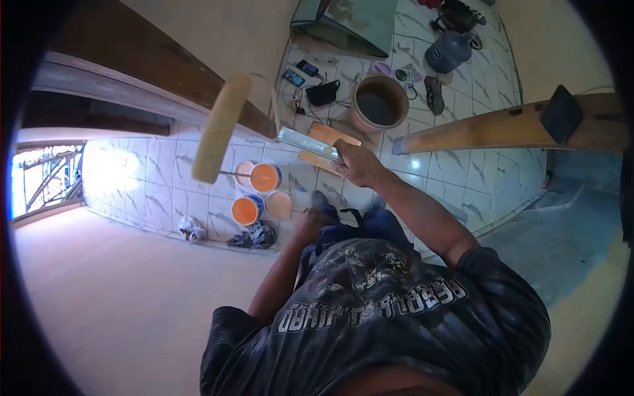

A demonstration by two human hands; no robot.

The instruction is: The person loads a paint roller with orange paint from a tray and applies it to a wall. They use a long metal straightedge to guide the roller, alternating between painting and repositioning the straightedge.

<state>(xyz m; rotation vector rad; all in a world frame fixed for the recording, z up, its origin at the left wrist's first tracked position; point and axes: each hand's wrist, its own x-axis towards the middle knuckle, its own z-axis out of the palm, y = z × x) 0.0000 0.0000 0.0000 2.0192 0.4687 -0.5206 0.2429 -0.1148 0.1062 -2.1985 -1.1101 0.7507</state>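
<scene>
My right hand [358, 165] is closed around the handle of a paint roller [223, 129]. A tan, fuzzy sleeve on the roller stands out at the upper left, with its metal frame running back to the silvery handle [308, 142]. Down beside my hip hangs my left hand [310, 226], its fingers too indistinct to read. Below the roller stand two open tubs, an upper orange tub [265, 178] and a lower orange tub [246, 211]. Past my right hand is a large bucket [364, 125] with dark contents.
A wooden beam [158, 49] crosses the upper left, and another beam [489, 129] spans the right. Phones [294, 78], a black face mask [323, 94], a sandal [434, 96] and a grey jug [449, 53] lie or stand on the tiled floor [158, 165]. Crumpled bags [254, 235] sit near the wall.
</scene>
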